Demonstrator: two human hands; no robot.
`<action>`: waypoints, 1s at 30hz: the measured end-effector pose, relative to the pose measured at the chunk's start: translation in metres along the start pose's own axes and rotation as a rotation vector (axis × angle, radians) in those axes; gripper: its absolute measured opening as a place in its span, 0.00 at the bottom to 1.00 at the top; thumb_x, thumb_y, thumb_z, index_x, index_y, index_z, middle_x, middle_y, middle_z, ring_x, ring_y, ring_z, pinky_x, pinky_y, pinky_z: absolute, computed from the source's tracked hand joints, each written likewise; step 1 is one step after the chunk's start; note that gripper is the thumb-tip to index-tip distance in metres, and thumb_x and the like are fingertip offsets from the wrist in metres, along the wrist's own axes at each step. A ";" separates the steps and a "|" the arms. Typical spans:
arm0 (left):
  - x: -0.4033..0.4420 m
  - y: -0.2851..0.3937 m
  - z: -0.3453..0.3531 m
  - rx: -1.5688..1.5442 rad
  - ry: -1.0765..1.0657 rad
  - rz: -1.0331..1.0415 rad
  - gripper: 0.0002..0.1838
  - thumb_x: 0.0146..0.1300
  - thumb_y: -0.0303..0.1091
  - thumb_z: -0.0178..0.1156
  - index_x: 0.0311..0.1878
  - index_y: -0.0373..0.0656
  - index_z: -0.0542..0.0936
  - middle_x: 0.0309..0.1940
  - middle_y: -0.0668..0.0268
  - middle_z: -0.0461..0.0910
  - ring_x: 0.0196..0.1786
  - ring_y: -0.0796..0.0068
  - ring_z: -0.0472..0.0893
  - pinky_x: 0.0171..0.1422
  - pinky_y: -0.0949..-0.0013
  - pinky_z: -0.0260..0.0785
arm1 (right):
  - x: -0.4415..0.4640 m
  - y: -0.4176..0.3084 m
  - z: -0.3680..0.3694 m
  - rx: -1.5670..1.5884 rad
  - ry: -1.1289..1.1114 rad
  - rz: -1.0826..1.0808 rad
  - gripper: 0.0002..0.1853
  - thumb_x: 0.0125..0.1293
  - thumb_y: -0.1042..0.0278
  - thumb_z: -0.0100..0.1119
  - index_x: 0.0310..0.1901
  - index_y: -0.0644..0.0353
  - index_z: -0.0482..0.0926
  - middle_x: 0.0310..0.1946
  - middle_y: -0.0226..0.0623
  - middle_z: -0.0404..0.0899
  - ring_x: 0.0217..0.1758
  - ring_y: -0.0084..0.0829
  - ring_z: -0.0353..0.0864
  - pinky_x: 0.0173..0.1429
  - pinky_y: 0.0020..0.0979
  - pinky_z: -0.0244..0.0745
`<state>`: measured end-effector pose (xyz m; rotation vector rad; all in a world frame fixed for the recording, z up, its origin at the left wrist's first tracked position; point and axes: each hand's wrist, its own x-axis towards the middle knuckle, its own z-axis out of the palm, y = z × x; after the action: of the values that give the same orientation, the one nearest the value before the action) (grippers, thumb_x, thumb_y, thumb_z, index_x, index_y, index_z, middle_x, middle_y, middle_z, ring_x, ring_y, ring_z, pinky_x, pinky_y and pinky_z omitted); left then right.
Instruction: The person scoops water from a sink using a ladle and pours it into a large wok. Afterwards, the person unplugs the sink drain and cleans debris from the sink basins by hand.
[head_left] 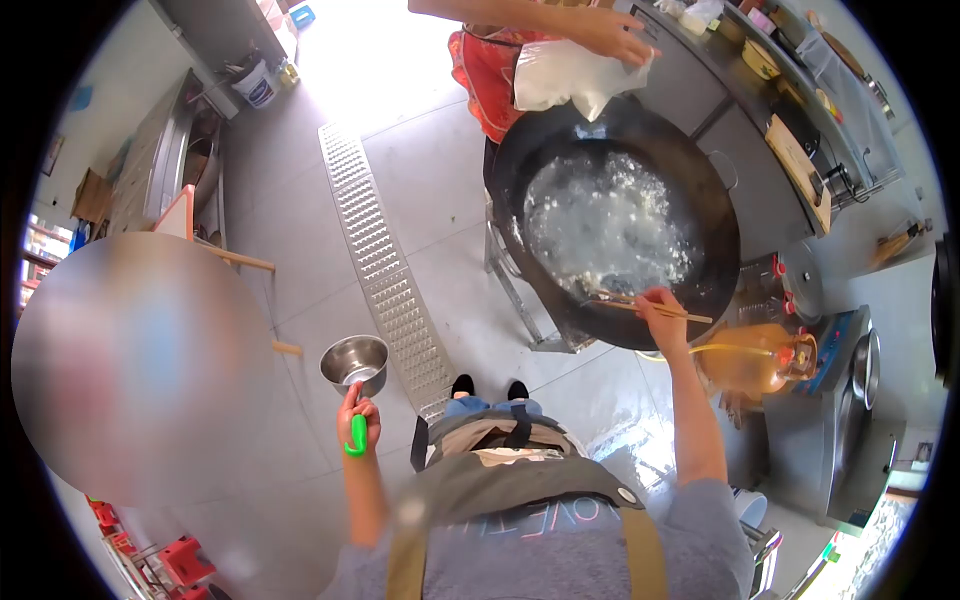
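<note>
My left hand (pixel 358 418), with a green band at the wrist, holds a round metal bowl (pixel 355 366) by its near rim. A little whitish stuff shows on the bowl's bottom. In my right hand (pixel 661 314) are wooden chopsticks (pixel 686 316), their tips at the near edge of the bubbling liquid. This liquid (pixel 600 225) fills the middle of a large black wok (pixel 712 240), with pale bits floating around its rim. Across the wok, another person's hand (pixel 607 35) is beside a whitish plastic bag (pixel 565 76) near the wok's far edge.
An orange gas cylinder (pixel 745 360) stands right of my right forearm. The wok rests on a metal stand (pixel 512 290). A perforated drain cover (pixel 375 235) crosses the floor. Counters line the right side, with a cutting board (pixel 798 170). A blurred round patch hides the left.
</note>
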<state>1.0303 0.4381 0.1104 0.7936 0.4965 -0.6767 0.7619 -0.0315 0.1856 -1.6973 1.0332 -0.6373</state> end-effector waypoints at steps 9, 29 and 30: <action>0.021 0.012 0.013 -0.219 0.070 -0.147 0.09 0.64 0.31 0.47 0.40 0.36 0.72 0.11 0.76 0.54 0.13 0.88 0.55 0.17 0.84 0.53 | -0.034 -0.029 0.015 -0.498 0.008 -0.338 0.06 0.51 0.70 0.60 0.28 0.62 0.76 0.24 0.41 0.75 0.29 0.38 0.75 0.34 0.32 0.70; 0.025 0.027 0.008 -0.097 -0.005 -0.169 0.10 0.64 0.33 0.46 0.40 0.36 0.71 0.12 0.76 0.57 0.13 0.89 0.57 0.17 0.84 0.56 | -0.033 0.003 -0.022 -0.798 0.249 -0.122 0.05 0.53 0.70 0.56 0.32 0.57 0.78 0.30 0.40 0.77 0.33 0.40 0.77 0.39 0.32 0.72; 0.029 0.025 0.005 -0.092 -0.021 -0.163 0.10 0.64 0.33 0.46 0.40 0.36 0.71 0.12 0.76 0.57 0.13 0.89 0.57 0.17 0.84 0.56 | -0.025 0.013 -0.030 -0.775 0.340 -0.154 0.05 0.53 0.70 0.55 0.33 0.57 0.78 0.30 0.40 0.77 0.33 0.40 0.77 0.39 0.33 0.72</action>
<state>1.0686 0.4368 0.1072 0.6635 0.5731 -0.8066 0.7209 -0.0260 0.1857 -2.4086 1.5296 -0.6862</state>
